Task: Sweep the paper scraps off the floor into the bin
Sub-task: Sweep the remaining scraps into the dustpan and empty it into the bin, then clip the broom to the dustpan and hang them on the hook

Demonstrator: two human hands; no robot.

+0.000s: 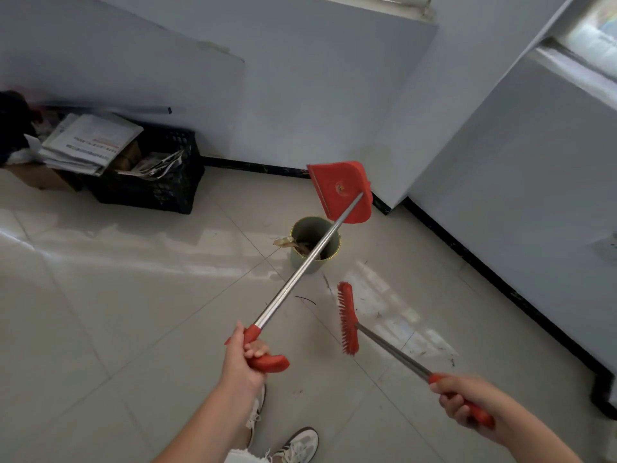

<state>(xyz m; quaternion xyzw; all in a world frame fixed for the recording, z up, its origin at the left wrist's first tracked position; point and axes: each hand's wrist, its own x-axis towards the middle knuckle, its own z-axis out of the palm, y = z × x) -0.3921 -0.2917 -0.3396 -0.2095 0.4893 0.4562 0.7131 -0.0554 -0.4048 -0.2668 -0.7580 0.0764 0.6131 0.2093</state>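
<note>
My left hand [243, 357] grips the red handle of a long metal pole that ends in a red dustpan [340, 192]. The pan is raised and tilted just above and behind a small green bin [315, 243]. Paper scraps [287, 242] lie inside the bin and one hangs over its left rim. My right hand [467, 401] grips the red handle of a red broom [347, 319], whose brush head is lifted off the tiled floor to the right of the bin. Small dark specks lie on the floor around the broom.
A black crate [157, 182] stuffed with papers stands by the left wall, with a cardboard box beside it. White walls with a black skirting close in behind and to the right. My shoes [297, 446] show at the bottom.
</note>
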